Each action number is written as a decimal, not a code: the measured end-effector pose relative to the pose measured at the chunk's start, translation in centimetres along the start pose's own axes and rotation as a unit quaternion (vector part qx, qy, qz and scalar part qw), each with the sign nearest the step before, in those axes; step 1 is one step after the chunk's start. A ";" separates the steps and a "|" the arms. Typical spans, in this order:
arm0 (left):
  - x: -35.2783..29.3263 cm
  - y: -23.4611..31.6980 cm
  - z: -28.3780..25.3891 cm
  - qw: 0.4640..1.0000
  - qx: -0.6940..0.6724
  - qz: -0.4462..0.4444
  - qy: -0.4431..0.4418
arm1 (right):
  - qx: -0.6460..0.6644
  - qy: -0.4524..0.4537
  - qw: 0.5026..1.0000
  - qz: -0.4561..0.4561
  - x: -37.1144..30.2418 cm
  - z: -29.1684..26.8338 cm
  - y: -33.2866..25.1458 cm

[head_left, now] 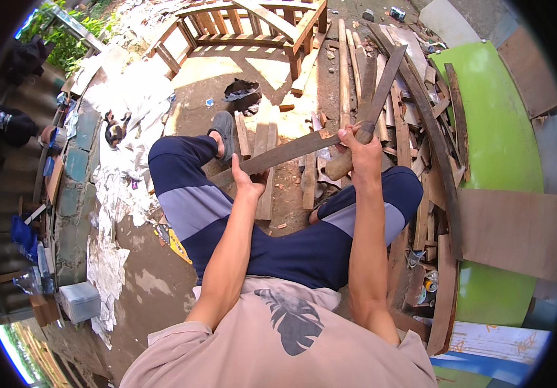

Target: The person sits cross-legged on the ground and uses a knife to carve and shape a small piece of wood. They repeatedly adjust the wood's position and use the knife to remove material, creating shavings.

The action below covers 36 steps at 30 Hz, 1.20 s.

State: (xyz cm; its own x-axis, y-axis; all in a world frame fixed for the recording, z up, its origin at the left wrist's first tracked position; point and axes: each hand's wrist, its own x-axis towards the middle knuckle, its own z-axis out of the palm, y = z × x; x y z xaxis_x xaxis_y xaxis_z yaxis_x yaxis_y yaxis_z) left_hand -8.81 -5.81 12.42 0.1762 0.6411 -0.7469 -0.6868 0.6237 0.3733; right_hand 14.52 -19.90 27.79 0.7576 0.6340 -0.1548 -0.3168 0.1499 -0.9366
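Gripping tightly, a plank (278, 155) was held by the left hand (251, 183) while a slat (382, 81) was clasped by the right hand (359, 152).

Wooden bench frame (252, 26) at the top, on bare dirt. Dark crumpled cloth (242, 90) just below it. Loose planks and offcuts (382, 97) heaped to the right, beside a curved green panel (498, 129). Brown plywood sheet (514, 229) lying across that panel. White sheeting (130, 123) spread at left.

Just one view here, a head-worn fisheye looking steeply down past the wearer's chest and knees, real close. Edges bend hard, ground stretches far ahead, wood scraps lie right.
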 end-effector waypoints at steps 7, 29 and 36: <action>-0.3 -10.2 4.9 0.989 0.014 -0.084 -0.125 | 0.116 0.098 0.985 -0.087 3.1 -8.8 0.4; -1.9 5.6 23.9 0.895 0.277 0.316 -0.149 | 0.070 0.129 0.989 -0.007 0.5 -5.3 2.0; 2.9 20.1 14.6 0.725 0.396 0.559 -0.066 | -0.080 0.069 0.987 0.120 -0.7 -0.4 7.0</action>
State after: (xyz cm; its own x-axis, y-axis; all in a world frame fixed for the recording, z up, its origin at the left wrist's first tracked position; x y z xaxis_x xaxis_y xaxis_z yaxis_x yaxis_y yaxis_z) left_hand -11.78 15.10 25.76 -0.0761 0.9488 0.3064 0.1587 -0.2919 0.9432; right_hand 12.04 -19.62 21.18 0.7458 0.5259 -0.4089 -0.4107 -0.1202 -0.9038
